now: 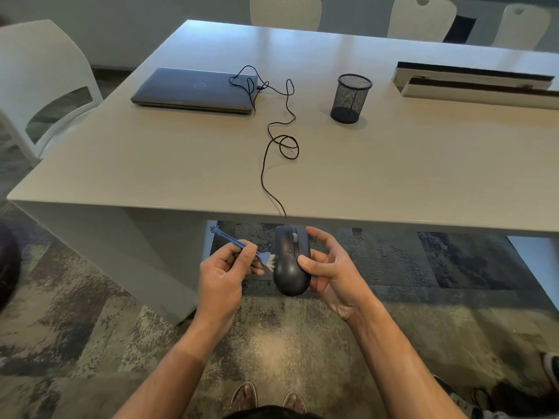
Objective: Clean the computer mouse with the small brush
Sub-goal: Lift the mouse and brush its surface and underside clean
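Cleaning judged mid-way: the dark rounded plastic computer mouse (292, 261) is lifted off the pale grey table (181, 164) and held in front of its near edge, whitish specks visible on the shell, so brushing is not finished. The mouse is cradled in the right hand (329, 273), thumb curled on its right flank. The small blue-handled brush with white bristles (242, 247) is pinched in the left hand (223, 267), bristles touching the mouse's left side. The black cord (272, 152) is seen running up across the table towards the closed grey laptop (193, 90).

Bare forearms; open sandals (269, 399) on both feet.
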A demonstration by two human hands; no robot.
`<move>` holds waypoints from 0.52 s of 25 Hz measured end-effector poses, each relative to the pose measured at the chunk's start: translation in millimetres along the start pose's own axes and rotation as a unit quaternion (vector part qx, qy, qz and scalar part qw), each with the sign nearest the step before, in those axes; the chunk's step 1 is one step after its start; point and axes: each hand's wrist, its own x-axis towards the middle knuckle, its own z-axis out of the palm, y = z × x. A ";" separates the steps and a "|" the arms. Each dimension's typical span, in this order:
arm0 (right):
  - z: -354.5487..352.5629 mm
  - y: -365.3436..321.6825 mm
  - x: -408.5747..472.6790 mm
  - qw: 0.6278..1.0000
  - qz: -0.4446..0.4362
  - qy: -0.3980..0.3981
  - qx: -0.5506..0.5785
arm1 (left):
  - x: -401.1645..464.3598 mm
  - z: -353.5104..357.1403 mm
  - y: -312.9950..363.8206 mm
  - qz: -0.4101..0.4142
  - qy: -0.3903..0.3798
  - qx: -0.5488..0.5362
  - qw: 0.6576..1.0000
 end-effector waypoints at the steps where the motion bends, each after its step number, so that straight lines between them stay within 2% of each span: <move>1: 0.3 -0.8 0.5 1.000 -0.001 0.003 0.006 | -2.8 0.1 0.4 -0.001 -0.001 -0.006 1.000; 6: -1.2 -4.0 0.9 1.000 -0.007 0.018 0.013 | -18.6 -1.8 3.3 0.006 -0.033 -0.003 0.999; 10: -1.8 -7.5 3.3 0.999 -0.012 0.041 0.011 | -33.5 1.7 -2.7 0.005 -0.081 0.050 0.995; 13: -2.3 -8.5 3.9 0.999 -0.012 0.040 0.018 | -38.0 0.7 -5.8 -0.006 -0.063 0.062 0.996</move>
